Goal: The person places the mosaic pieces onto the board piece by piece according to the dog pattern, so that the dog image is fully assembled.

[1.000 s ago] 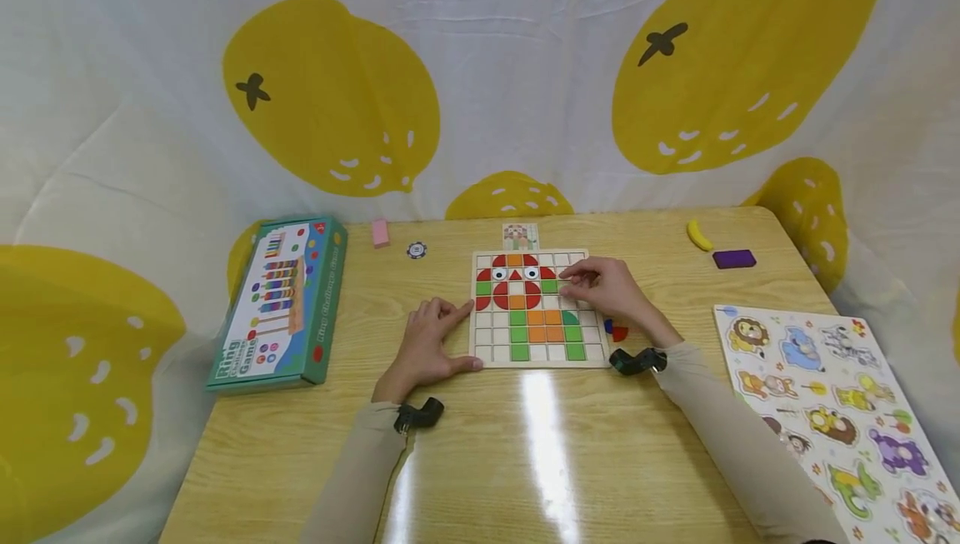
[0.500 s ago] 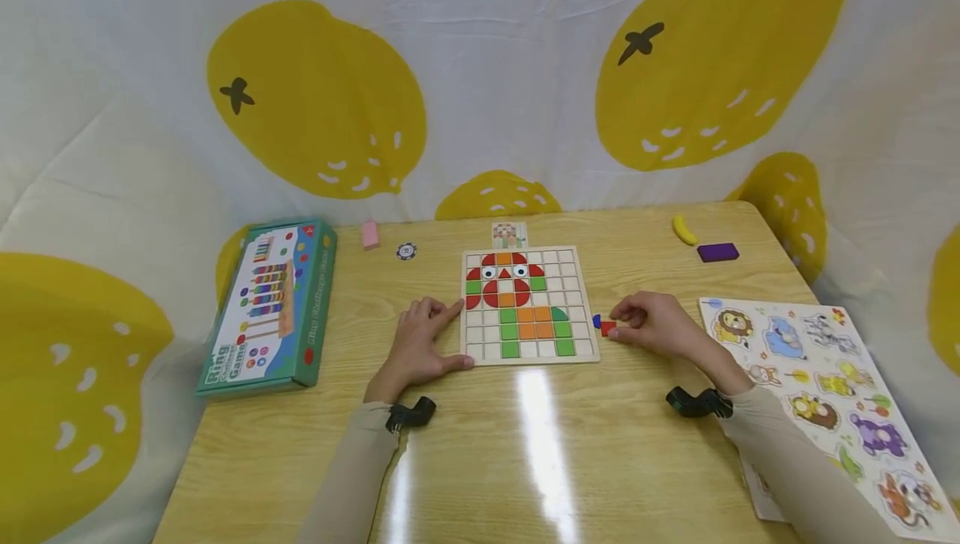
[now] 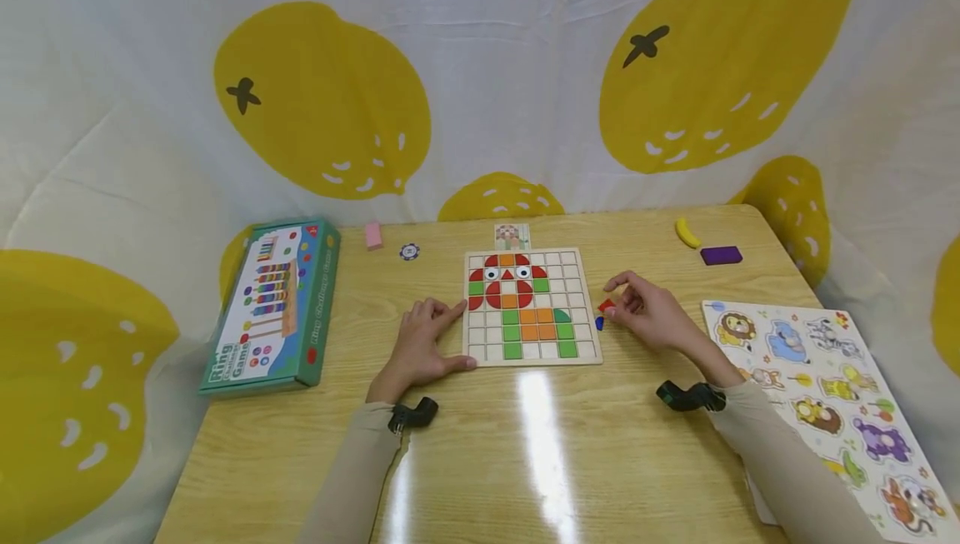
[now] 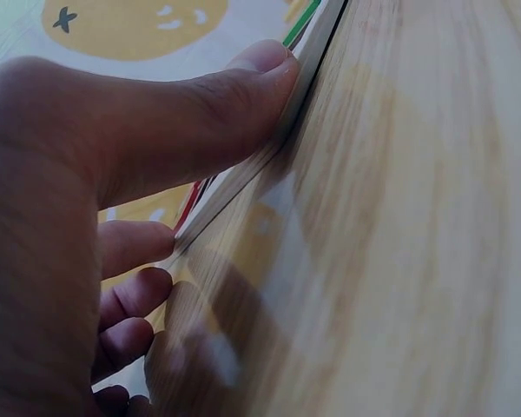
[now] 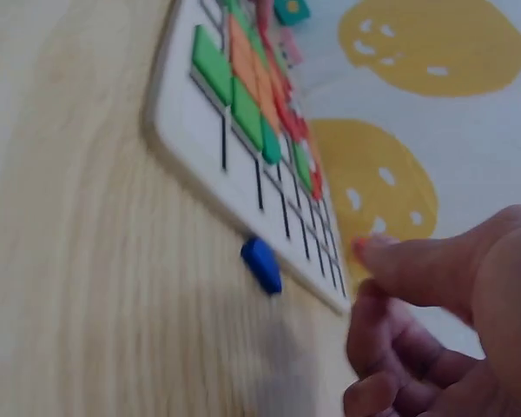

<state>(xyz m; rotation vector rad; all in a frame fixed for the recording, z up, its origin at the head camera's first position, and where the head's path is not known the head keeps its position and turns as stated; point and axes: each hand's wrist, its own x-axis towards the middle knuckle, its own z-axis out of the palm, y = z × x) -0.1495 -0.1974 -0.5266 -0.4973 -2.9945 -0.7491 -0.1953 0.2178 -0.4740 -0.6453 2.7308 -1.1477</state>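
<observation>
A square wooden grid board [image 3: 480, 334] bears a figure of red, green, orange and white mosaic tiles, with two round eyes. My left hand [image 3: 422, 342] rests against its left side; the thumb touches the near corner and the index finger the edge farther up, as the left wrist view shows too. Right of the board, my right hand [image 3: 651, 316] pinches a small red tile [image 3: 606, 305] between thumb and fingers, above the table. Its exact shape is mostly hidden by the fingertips. A small blue tile [image 5: 260, 265] lies on the table beside the board's right edge.
A small picture card [image 3: 512, 236] lies behind the board. The boxed ring game [image 3: 270, 302] is at left, near a pink block [image 3: 373, 236] and a poker chip [image 3: 409, 252]. At right are a toy banana [image 3: 687, 233], purple block [image 3: 721, 255] and animal puzzle [image 3: 817, 369].
My right hand has left the board, moved right to the loose tiles and lifted the red one from beside the blue one. The left hand has stayed at the board's edge.
</observation>
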